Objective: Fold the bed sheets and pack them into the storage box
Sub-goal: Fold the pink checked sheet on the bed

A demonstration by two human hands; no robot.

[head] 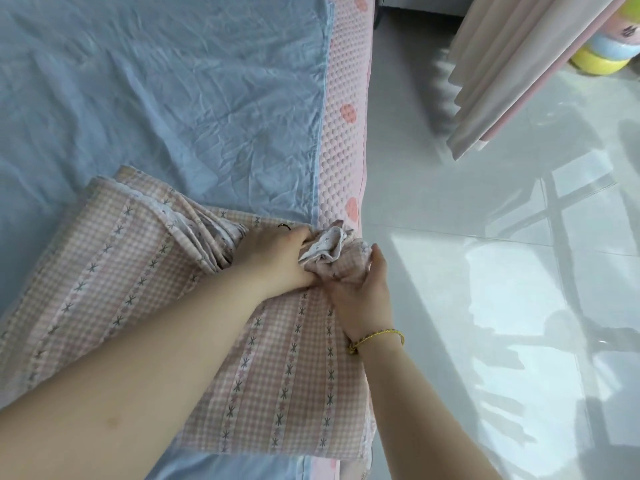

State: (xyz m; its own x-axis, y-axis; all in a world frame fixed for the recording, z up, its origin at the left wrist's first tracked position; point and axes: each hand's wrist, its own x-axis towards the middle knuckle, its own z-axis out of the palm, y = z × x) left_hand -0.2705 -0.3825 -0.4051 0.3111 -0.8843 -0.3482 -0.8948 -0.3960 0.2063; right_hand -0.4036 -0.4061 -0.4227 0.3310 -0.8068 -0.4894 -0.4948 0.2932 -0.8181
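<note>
Surroundings: blue sheet [156,98] spread over the pink quilted mattress [343,133]; pink curtain [519,71] hangs at 2 o'clock above the glossy tiled floor [502,271]. Nothing obstructs the pink checked bed sheet [138,289] (striped with small flowers), lying partly folded at the mattress edge, 7 o'clock. Left hand [273,258] and right hand [360,289] both clench its bunched corner.

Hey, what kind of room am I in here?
Most likely a bedroom at home. A blue sheet is spread over a bed with a pink quilted mattress cover, a curtain hangs by the shiny tiled floor, and both hands are gathering a checked sheet.
</note>
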